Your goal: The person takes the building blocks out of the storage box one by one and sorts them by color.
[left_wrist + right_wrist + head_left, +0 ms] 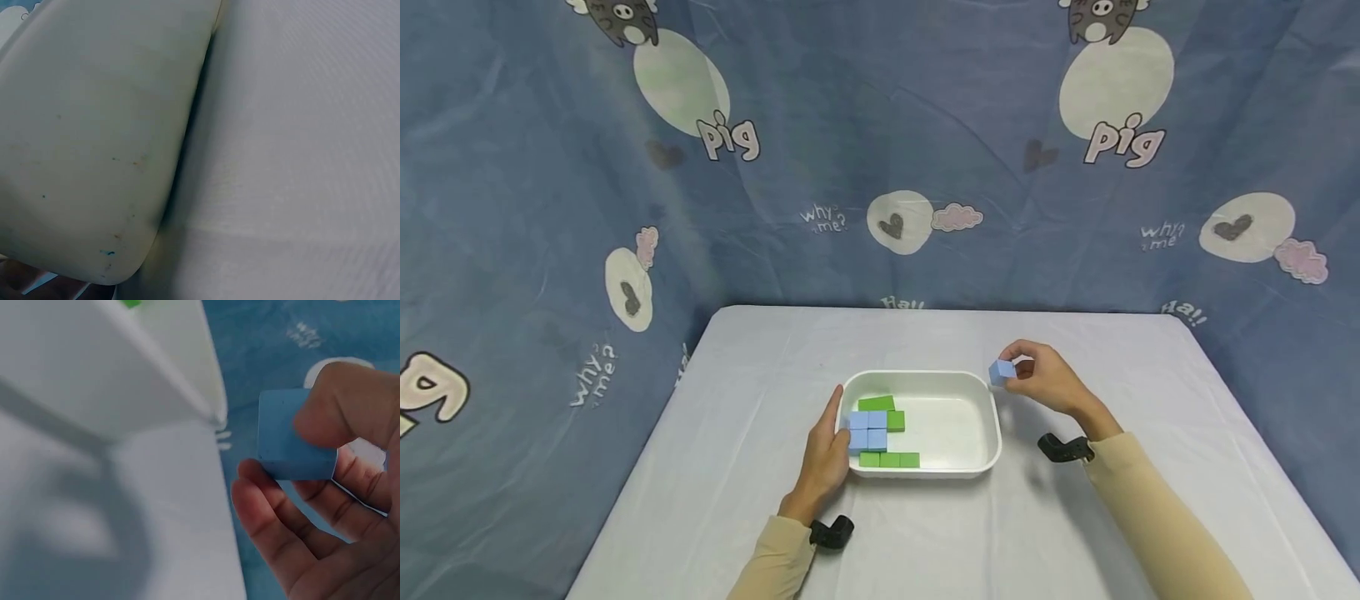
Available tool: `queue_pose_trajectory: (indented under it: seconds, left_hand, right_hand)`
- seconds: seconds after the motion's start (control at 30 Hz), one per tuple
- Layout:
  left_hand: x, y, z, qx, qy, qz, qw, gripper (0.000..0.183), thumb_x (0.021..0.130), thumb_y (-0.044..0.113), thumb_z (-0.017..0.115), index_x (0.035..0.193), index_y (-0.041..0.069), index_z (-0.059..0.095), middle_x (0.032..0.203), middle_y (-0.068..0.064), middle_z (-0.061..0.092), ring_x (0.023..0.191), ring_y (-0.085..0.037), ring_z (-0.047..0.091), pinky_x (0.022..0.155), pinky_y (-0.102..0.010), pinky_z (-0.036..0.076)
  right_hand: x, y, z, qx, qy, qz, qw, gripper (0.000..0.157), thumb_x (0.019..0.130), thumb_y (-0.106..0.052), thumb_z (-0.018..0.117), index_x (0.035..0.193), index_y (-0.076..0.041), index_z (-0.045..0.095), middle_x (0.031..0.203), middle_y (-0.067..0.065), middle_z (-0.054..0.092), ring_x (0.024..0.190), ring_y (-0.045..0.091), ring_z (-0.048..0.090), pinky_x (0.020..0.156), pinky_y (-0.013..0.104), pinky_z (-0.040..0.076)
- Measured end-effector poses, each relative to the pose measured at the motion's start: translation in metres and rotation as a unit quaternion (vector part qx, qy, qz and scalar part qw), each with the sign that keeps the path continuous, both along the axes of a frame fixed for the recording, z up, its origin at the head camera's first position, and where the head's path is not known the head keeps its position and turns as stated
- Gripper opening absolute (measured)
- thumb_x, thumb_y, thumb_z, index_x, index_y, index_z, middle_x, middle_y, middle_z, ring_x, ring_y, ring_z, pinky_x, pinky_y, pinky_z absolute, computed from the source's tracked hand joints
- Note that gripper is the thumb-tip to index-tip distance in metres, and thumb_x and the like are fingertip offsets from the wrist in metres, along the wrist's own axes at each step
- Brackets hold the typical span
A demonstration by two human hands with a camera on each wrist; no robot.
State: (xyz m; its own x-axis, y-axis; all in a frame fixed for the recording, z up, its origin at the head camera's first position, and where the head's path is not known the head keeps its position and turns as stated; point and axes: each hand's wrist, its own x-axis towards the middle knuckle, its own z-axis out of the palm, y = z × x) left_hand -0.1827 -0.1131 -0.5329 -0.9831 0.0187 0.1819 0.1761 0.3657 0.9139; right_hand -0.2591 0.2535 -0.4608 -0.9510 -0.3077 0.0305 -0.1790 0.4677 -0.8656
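A white tray (955, 425) sits on the table, with its outer side wall (100, 125) filling much of the left wrist view. My left hand (825, 454) grips its left end, thumb at the rim beside the blue blocks. Just outside the tray's back right corner, my right hand (1048, 379) pinches a blue cube (281, 425) between thumb and fingers, raised above the table. Inside the tray, blue blocks (877, 440) are grouped against the left side. Several green blocks (895, 421) lie behind, beside and in front of them, including a row (890, 460) along the near wall.
A white cloth (737, 467) covers the table. Behind and to the left hangs a blue curtain (820, 125) printed with cartoon figures and words. Each wrist wears a black device, such as the one on the right wrist (1063, 448).
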Motion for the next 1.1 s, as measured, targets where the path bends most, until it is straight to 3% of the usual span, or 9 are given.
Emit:
queue_pose_trajectory:
  seconds: [0.2, 0.4, 0.8, 1.1]
  left_hand:
    - [-0.003, -0.002, 0.001, 0.004, -0.001, -0.001, 1.0000, 0.067, 0.092, -0.008, 0.037, 0.158, -0.006, 0.025, 0.163, -0.020, 0.028, 0.151, -0.033, 0.023, 0.123, -0.048, 0.018]
    - [-0.004, -0.006, 0.002, 0.003, -0.002, -0.005, 1.0000, 0.067, 0.093, -0.008, 0.037, 0.159, -0.004, 0.026, 0.163, -0.019, 0.028, 0.151, -0.032, 0.023, 0.123, -0.047, 0.018]
    - [-0.001, -0.011, 0.002, 0.006, 0.000, 0.001, 1.0000, 0.067, 0.093, -0.009, 0.036, 0.159, -0.004, 0.026, 0.163, -0.018, 0.029, 0.151, -0.031, 0.023, 0.123, -0.047, 0.018]
    - [-0.001, -0.012, -0.001, 0.013, 0.000, 0.004, 0.9999, 0.067, 0.092, -0.009, 0.037, 0.159, -0.003, 0.028, 0.163, -0.018, 0.029, 0.151, -0.030, 0.023, 0.123, -0.047, 0.017]
  right_hand:
    - [0.003, 0.005, -0.019, 0.047, 0.002, -0.003, 0.999, 0.032, 0.080, -0.001, 0.076, 0.109, -0.004, 0.066, 0.093, 0.012, 0.067, 0.081, 0.023, 0.063, 0.065, 0.033, 0.054]
    - [0.005, 0.006, -0.034, 0.058, -0.001, -0.004, 0.998, 0.032, 0.078, -0.001, 0.078, 0.107, -0.003, 0.067, 0.096, 0.011, 0.067, 0.086, 0.025, 0.063, 0.068, 0.035, 0.055]
    - [0.003, 0.003, -0.054, 0.079, -0.005, 0.002, 0.997, 0.031, 0.076, -0.001, 0.080, 0.105, -0.003, 0.067, 0.090, 0.007, 0.066, 0.081, 0.023, 0.061, 0.065, 0.034, 0.054]
    - [0.003, 0.002, -0.057, 0.103, 0.000, 0.004, 0.995, 0.033, 0.075, -0.001, 0.079, 0.106, -0.004, 0.066, 0.090, 0.006, 0.063, 0.081, 0.022, 0.057, 0.066, 0.034, 0.053]
